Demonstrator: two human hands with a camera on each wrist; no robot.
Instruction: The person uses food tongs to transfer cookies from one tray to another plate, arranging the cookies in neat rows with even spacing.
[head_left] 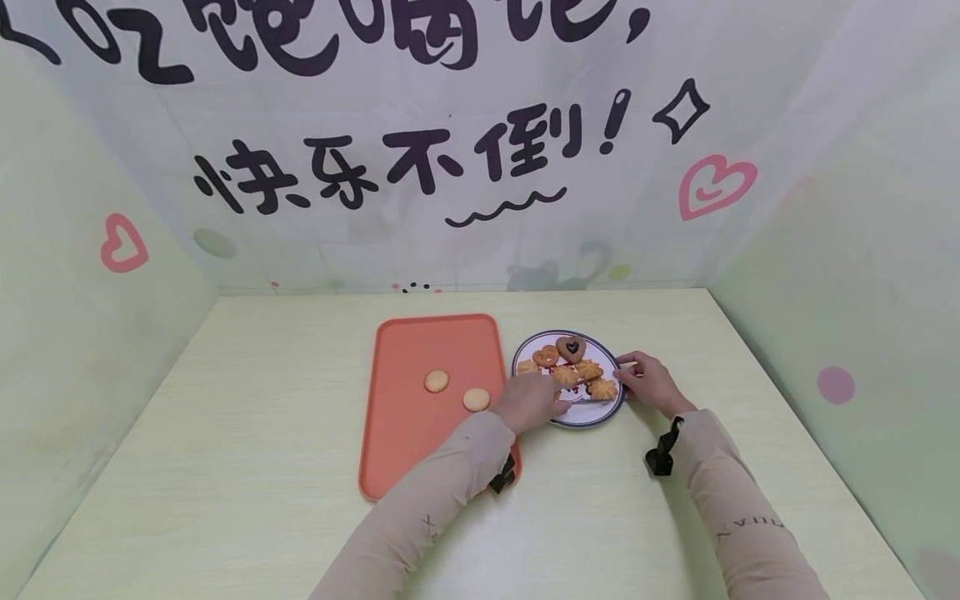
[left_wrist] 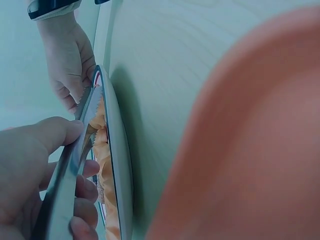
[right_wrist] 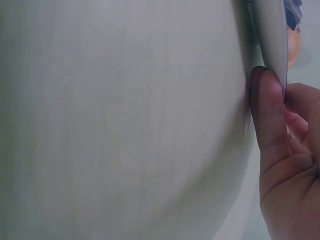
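Metal tongs with serrated ends are gripped in my left hand, the thumb on one arm and the fingers curled around the other. Their tips reach over a white plate with a dark blue rim. Several cookies lie on it, among them a heart-shaped cookie with a dark centre, a pretzel-shaped one and a swirled cookie. At the plate's right edge my right hand pinches the rim between thumb and fingers, as the right wrist view shows from close by.
An orange tray lies left of the plate, under my left forearm. Two round pale cookies, one farther back and one nearer the hand, rest on it. Printed walls enclose the light wooden table at the back and sides.
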